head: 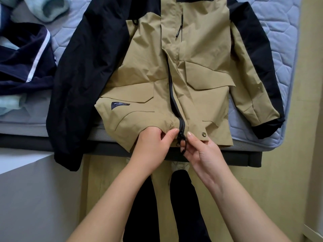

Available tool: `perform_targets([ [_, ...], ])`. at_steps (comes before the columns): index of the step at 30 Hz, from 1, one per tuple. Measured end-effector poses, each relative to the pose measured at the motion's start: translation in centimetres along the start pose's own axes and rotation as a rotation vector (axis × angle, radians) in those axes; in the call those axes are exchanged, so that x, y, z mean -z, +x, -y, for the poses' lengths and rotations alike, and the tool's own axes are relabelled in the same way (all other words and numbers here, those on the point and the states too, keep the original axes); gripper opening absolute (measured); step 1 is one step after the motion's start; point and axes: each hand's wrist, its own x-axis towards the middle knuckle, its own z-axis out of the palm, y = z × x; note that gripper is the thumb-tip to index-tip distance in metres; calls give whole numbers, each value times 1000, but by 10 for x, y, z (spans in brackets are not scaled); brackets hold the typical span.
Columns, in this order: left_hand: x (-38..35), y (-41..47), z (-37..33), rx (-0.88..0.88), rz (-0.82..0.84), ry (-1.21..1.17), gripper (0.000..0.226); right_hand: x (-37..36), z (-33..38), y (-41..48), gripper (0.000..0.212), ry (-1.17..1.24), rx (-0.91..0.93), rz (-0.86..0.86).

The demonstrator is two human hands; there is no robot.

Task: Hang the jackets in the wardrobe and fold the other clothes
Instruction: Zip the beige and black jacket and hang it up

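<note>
Tan jacket with black sleeves lies front-up on the mattress, hem hanging over the near edge. Left hand pinches the hem fabric just left of the zipper; right hand pinches the zipper's bottom end, pull cord between fingers. Left of the jacket: navy garment with white stripe, pale blue sweater behind it.

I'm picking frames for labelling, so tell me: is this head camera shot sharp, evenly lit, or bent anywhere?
Head view: soft, even light, no glare; the tan jacket and the left hand and right hand at its zipper look sharp; the mattress edge bows, likely wide-angle distortion.
</note>
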Motion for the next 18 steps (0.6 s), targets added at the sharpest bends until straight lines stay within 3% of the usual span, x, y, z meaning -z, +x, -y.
perform_targets([
  [5,0,0,4,43,-2,101,54,-5,14,-13,40,-510,-105,-51],
  [8,0,2,5,73,30,180,54,-14,21,-21,68,-677,22,-153],
  [10,0,2,5,91,53,239,53,-17,25,-27,74,-952,211,-180],
  [11,0,2,5,94,72,261,53,-19,27,-28,69,-1152,293,-171],
  [14,0,2,4,108,114,272,51,-31,36,-25,28,-1876,400,-43],
  [18,5,8,2,140,124,255,50,-54,44,-16,24,-2371,374,293],
])
